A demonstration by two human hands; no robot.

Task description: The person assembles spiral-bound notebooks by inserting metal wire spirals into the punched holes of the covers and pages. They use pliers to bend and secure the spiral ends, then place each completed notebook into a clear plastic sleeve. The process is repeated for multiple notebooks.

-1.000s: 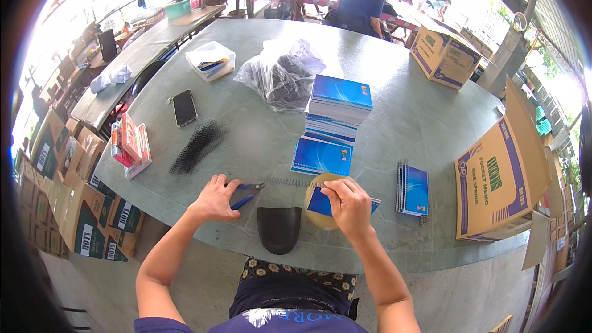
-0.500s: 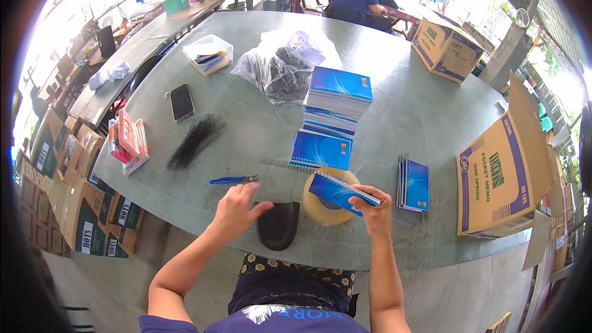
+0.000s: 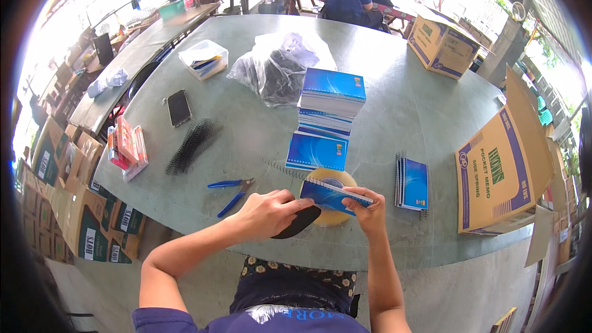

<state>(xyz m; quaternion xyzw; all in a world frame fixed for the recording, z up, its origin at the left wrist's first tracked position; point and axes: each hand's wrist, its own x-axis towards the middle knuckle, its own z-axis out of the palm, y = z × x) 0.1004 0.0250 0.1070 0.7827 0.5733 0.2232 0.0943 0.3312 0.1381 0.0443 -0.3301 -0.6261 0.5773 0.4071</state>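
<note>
Fingers on a pocket memo notebook above a tape roll

With the fingers of the right hand, grips the right end of the notebook, with the thumb laid over its cover. With the fingers of the left hand bunched close together, seems to hold a black round-ended pad, tilted, just left of the tape roll and close to the notebook's left end.

Judging by the layout, probably at the step of working a dark wire coil into the notebook's far edge, with the pad brought in as an aid. Cannot tell the number of holes already threaded. For the next move, would call for a firm right-hand pinch, a steady far edge and light pressure from the pad, without bending the coil's loose tail to the left of the tape roll.

As for the notebook: held right over the tape roll, hiding part of the ring. Looks glossy and blue, set aslant with the right end nearer the body, with a pale strip of page edges on the far side. Seems flat, neither creased nor fanned open. To compare, see the coil-bound notebooks on the counter, right of the tape roll.
</note>
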